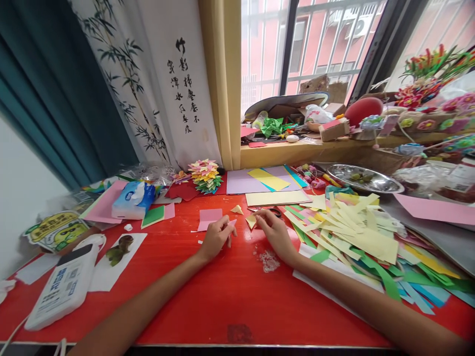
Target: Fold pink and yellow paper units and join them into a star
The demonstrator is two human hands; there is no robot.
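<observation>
Near the middle of the red table (230,316), my left hand (218,237) pinches a small folded pink paper (232,223) between thumb and fingers. To its upper left lies a pink square sheet (210,219). My right hand (272,230) has its fingertips at a small cream folded paper triangle (251,221), which lies by the table surface. Another cream folded piece (237,210) rests between the hands, a little farther back. Dark scissor handles (275,212) show behind my right hand, partly hidden. Small clear bits (269,261) lie below that hand.
Paper strips (363,232) are heaped at the right. Coloured sheets (237,182) and a layered paper model (205,176) stand at the back. On the left are a tissue pack (133,200) and a white device (63,287). A metal plate (386,186) sits back right.
</observation>
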